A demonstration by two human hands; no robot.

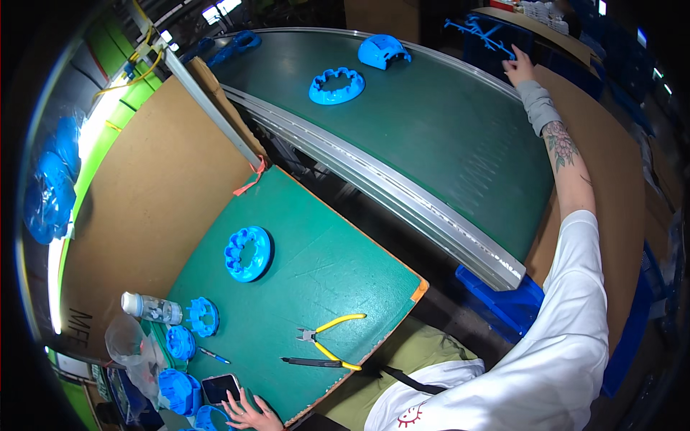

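The right hand [519, 70] reaches far, fingers apart, touching a blue frame [480, 32]; the left hand [248, 414] rests flat, open, by the phone [220, 388].

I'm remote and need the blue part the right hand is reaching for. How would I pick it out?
Start at the dark green conveyor belt and follow it to its far right edge, where the right hand stretches out. At the fingertips lies a thin, branching blue sprue on a dark blue bin. Unlike the scalloped ring and domed cover on the belt, it is skeletal and flat.

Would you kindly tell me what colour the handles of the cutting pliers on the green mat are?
Yellow; the cutting pliers show best in the head view.
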